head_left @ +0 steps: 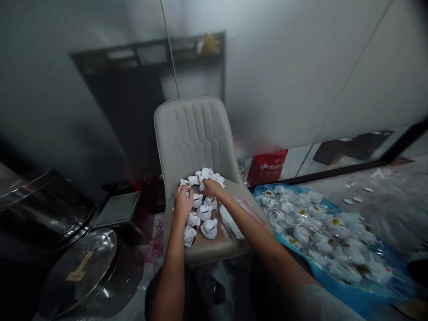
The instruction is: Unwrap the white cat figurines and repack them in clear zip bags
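My left hand (183,201) is over the left side of a beige chair seat, its fingers curled round a small white figurine that is mostly hidden. Farther back, my right hand (213,188) has its fingertips pressed together beside a pile of white discs (207,172); what they pinch is hidden. Several white cat figurines stand between and in front of the hands. One slotted figurine (209,228) is nearest the seat's front, and another (204,212) sits behind it. A cat with red and gold marks (190,236) faces left at the seat's edge.
Clear plastic bags (230,220) lie on the chair seat (200,256). On the right, a blue bag (334,285) holds many wrapped cat figurines. A red bag (267,167) leans at the wall. Metal drums (83,263) and a grey scale (117,207) stand left.
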{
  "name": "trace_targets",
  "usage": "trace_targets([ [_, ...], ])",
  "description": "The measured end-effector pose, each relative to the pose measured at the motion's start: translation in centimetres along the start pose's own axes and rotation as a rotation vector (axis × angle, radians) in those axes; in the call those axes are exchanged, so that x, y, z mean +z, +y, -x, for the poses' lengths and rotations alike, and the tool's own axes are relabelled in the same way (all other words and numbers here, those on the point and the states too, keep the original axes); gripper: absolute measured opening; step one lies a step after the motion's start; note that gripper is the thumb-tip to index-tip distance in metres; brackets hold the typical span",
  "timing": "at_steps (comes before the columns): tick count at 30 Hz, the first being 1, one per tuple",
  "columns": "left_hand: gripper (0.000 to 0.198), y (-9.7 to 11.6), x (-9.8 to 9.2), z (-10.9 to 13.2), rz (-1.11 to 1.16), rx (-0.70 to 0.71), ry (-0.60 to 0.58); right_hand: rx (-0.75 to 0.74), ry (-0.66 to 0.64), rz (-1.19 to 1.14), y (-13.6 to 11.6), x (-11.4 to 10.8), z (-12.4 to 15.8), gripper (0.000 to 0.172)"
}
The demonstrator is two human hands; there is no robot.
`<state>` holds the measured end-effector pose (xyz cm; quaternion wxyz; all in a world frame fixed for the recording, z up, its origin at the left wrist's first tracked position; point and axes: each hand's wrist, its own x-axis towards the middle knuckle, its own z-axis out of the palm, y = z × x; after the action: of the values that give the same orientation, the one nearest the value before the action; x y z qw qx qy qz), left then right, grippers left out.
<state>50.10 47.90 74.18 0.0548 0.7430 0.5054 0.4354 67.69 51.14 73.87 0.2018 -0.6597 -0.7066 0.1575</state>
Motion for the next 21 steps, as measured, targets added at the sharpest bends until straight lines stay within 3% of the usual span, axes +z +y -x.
trace_targets([
  [4, 0.012, 0.1, 0.3, 0.6, -0.029, -0.023, -0.102, -0.018, 0.014, 0.001, 1.0, -0.4, 0.1, 0.045],
  [9, 0.013, 0.9, 0.8, 1.0, -0.032, -0.027, -0.157, 0.090, 0.206, 0.004, 7.4, -1.7, 1.3, 0.047],
  [13, 0.015, 1.2, 0.6, 1.3, -0.010, 0.000, -0.121, -0.091, 0.171, 0.037, 11.0, -0.8, 2.2, 0.051],
  [15, 0.016, 0.7, 0.2, 1.4, -0.003, -0.016, -0.099, -0.153, 0.116, 0.056, 11.2, -0.2, 2.5, 0.055],
  [21, 0.023, -1.2, -0.1, 1.2, -0.112, -0.094, -0.177, -0.058, 0.120, 0.007, 9.9, -0.5, 3.8, 0.052],
])
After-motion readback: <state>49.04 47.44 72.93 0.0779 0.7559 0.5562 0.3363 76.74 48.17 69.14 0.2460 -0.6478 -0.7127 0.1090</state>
